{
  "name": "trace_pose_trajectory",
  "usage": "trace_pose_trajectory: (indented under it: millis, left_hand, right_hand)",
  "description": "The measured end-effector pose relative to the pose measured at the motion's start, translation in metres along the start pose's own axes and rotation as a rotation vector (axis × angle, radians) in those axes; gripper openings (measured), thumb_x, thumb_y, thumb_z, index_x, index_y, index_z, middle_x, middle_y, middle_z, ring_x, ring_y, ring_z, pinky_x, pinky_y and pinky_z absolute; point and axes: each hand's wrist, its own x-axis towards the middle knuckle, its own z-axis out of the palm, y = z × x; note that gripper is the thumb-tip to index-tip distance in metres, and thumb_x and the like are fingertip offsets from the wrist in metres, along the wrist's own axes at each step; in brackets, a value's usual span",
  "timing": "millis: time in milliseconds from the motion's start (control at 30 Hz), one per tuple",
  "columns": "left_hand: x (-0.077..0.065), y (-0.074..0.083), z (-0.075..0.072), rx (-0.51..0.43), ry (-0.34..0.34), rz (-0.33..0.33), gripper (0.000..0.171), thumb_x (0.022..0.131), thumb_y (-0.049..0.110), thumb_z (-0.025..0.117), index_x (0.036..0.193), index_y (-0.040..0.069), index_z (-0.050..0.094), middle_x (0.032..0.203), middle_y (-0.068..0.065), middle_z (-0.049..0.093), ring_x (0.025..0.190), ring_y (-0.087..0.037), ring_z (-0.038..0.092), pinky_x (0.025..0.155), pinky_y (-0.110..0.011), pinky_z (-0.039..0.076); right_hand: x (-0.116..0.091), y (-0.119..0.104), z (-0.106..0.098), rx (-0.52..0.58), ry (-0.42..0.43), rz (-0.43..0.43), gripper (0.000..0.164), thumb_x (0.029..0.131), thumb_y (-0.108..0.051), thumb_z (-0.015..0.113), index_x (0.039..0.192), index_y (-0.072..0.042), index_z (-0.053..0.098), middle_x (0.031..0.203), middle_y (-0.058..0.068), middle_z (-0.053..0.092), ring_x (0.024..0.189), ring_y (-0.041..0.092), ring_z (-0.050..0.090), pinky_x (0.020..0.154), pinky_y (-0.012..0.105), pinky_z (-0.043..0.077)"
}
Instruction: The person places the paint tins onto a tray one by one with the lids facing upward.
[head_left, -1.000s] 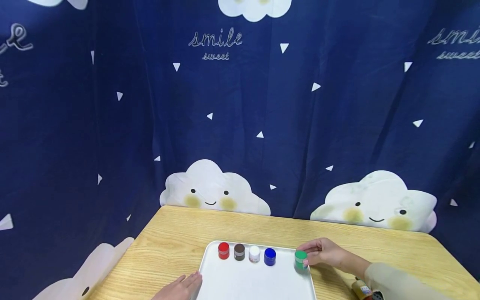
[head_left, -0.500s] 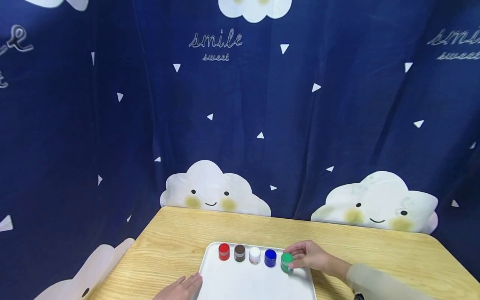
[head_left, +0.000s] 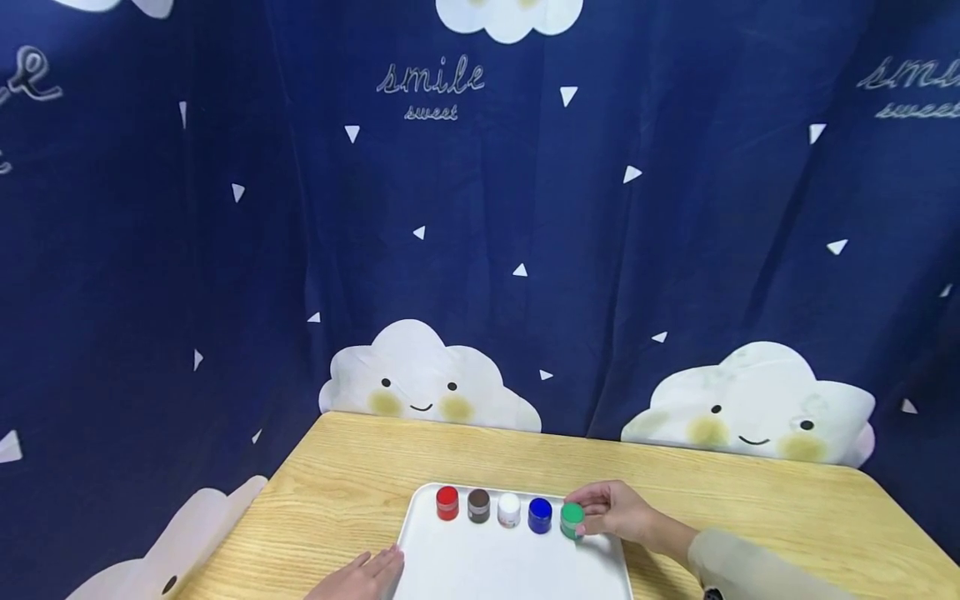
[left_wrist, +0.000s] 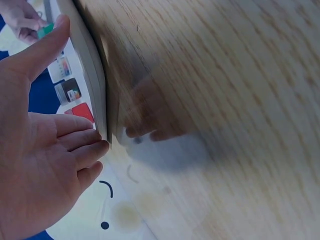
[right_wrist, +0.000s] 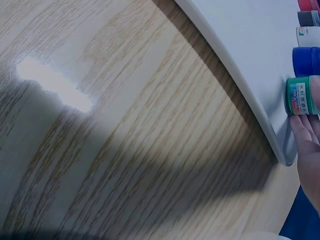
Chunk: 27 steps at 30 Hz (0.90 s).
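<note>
The right hand (head_left: 615, 512) pinches a round green plastic jar (head_left: 572, 521), apparently to line it up, inside the far-right corner of a white rectangular plastic-looking tray (head_left: 510, 571), whose left rim the left hand (head_left: 360, 577), fingers loosely extended together, seemingly steadies.

Green jar (head_left: 572, 521) in right grip (head_left: 621, 511) beside 4 other jars (head_left: 509, 510) on white tray (head_left: 510, 562), left grip (head_left: 363, 575) alongside.

Blue curtain (head_left: 472, 192) — "smile", "sweet" | green jar (right_wrist: 303, 95), label (right_wrist: 299, 98) — characters too small to read
</note>
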Motion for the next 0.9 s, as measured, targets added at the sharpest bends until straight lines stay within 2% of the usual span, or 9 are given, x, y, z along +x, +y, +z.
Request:
trace_pose_trajectory:
  millis: [200,400,600,900]
  left_hand:
    - [-0.0011,0.0021,0.0021,0.051,0.064,0.035,0.067,0.092,0.053,0.051,0.119,-0.007,0.062,0.119,-0.018,0.068,0.115,-0.021,0.065,0.086,-0.034,0.058]
    - [-0.0011,0.0028,0.0015,0.031,0.056,0.016,0.070,0.091,0.055,0.052,0.121,-0.007,0.061,0.121,-0.019,0.067,0.117,-0.021,0.064,0.088,-0.035,0.058]
    - [-0.0018,0.0041,-0.0004,0.087,0.084,0.015,0.069,0.090,0.056,0.053,0.119,-0.006,0.063,0.119,-0.018,0.068,0.115,-0.020,0.065,0.088,-0.033,0.058]
    - [-0.0015,0.0072,-0.0050,0.024,0.009,-0.046,0.074,0.089,0.058,0.054,0.123,-0.007,0.060,0.124,-0.020,0.065,0.120,-0.021,0.062,0.094,-0.036,0.056]
  right_hand:
    - [-0.0002,-0.0005,0.0030,-0.016,0.009,-0.016,0.050,0.073,0.001,0.079,0.116,0.015,0.060,0.105,0.018,0.072,0.089,0.006,0.068,0.078,0.018,0.058]
    - [-0.0010,-0.0023,0.0027,-0.057,0.031,-0.031,0.045,0.073,0.000,0.078,0.113,0.013,0.062,0.103,0.020,0.072,0.087,0.009,0.068,0.075,0.016,0.057]
    - [-0.0009,-0.0026,0.0010,-0.047,0.021,-0.052,0.044,0.074,0.004,0.076,0.113,0.017,0.060,0.102,0.025,0.071,0.089,0.014,0.069,0.075,0.017,0.058]
    - [-0.0004,-0.0017,0.0008,-0.045,0.020,-0.042,0.046,0.072,0.006,0.077,0.113,0.017,0.060,0.103,0.024,0.071,0.089,0.013,0.068,0.077,0.018,0.058]
